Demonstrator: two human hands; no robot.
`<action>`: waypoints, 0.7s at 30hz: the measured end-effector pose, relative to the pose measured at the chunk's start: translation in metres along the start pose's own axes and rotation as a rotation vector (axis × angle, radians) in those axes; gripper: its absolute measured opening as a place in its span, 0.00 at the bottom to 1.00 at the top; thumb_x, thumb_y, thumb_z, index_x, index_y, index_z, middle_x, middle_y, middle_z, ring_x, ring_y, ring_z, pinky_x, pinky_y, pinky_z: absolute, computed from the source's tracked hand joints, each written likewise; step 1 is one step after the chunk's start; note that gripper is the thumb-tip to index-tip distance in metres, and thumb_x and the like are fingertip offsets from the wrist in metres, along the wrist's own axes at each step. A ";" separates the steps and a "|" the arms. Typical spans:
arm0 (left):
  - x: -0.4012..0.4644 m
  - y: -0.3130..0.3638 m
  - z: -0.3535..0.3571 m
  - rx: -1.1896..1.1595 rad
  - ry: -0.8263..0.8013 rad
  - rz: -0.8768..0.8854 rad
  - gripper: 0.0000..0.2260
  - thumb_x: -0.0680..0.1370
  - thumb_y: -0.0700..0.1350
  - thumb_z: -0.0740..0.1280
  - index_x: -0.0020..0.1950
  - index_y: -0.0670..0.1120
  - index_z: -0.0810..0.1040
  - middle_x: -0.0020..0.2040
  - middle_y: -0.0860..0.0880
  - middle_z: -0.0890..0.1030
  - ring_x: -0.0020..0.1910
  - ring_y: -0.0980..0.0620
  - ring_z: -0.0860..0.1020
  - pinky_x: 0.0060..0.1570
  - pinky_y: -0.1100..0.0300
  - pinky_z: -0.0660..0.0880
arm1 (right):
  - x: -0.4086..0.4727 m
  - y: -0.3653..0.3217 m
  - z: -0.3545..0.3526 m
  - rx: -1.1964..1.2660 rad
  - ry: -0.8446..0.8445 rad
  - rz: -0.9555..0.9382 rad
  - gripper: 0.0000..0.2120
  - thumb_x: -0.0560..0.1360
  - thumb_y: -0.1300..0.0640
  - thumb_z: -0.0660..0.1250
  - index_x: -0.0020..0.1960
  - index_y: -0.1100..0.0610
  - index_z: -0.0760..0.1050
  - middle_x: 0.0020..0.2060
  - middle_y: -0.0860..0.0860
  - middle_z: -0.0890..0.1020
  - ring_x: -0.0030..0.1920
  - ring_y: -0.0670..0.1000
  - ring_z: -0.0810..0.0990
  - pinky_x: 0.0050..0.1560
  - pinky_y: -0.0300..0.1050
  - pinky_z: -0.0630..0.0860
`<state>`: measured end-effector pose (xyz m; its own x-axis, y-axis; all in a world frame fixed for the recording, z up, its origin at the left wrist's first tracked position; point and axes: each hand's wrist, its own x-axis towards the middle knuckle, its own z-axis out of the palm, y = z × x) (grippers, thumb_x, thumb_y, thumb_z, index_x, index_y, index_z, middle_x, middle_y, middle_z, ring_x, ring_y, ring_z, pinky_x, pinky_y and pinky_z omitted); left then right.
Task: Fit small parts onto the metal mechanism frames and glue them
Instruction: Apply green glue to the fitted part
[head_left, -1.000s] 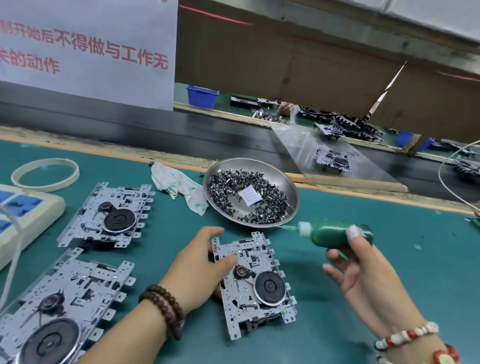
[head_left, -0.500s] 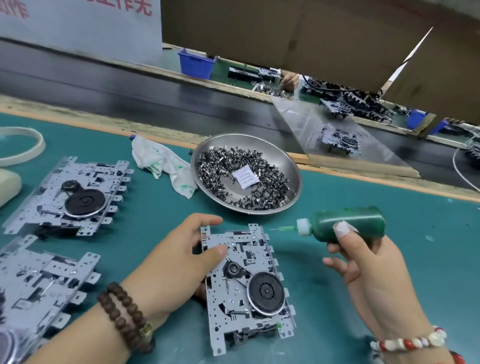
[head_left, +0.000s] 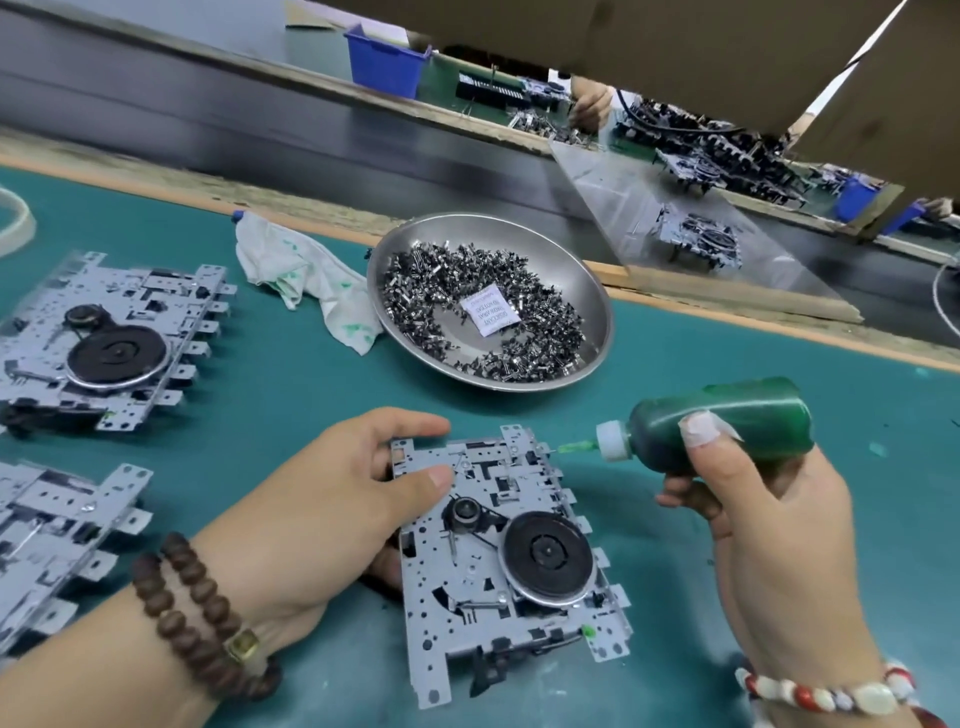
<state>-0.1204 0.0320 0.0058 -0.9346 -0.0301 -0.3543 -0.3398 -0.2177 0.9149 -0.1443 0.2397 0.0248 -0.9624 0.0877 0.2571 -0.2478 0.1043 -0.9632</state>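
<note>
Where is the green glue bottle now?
The green glue bottle is in the right hand, right of centre, its nozzle pointing at the held frame's far edge.

We find the scene evenly and brightly lit from overhead, with only soft, short shadows under the left hand and the metal frame. The steel dish shows mild glare along its rim. We note wide-angle bending of the far bench edge, slight softness toward the left and far corners, and sharp focus near centre.
</note>
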 end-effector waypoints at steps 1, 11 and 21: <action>0.000 0.000 0.000 0.005 -0.001 0.001 0.11 0.75 0.37 0.65 0.55 0.48 0.76 0.47 0.40 0.83 0.30 0.49 0.79 0.19 0.64 0.72 | 0.000 0.000 0.000 0.000 0.001 -0.005 0.23 0.55 0.32 0.74 0.42 0.46 0.81 0.36 0.47 0.84 0.32 0.46 0.80 0.31 0.35 0.76; 0.002 0.000 0.000 -0.047 -0.015 -0.003 0.12 0.75 0.36 0.64 0.57 0.47 0.75 0.43 0.43 0.84 0.28 0.51 0.79 0.18 0.64 0.72 | -0.001 0.001 0.001 -0.017 0.001 -0.023 0.18 0.58 0.37 0.75 0.42 0.46 0.81 0.36 0.47 0.83 0.32 0.45 0.80 0.31 0.35 0.76; 0.002 -0.001 0.000 -0.047 -0.031 0.000 0.12 0.75 0.36 0.65 0.57 0.47 0.75 0.47 0.43 0.83 0.30 0.50 0.80 0.19 0.63 0.73 | -0.002 0.000 0.004 -0.022 -0.013 -0.029 0.22 0.57 0.33 0.74 0.42 0.47 0.81 0.38 0.47 0.84 0.35 0.46 0.81 0.31 0.35 0.76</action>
<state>-0.1217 0.0319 0.0042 -0.9375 -0.0002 -0.3479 -0.3355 -0.2638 0.9043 -0.1428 0.2357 0.0236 -0.9562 0.0717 0.2837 -0.2732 0.1287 -0.9533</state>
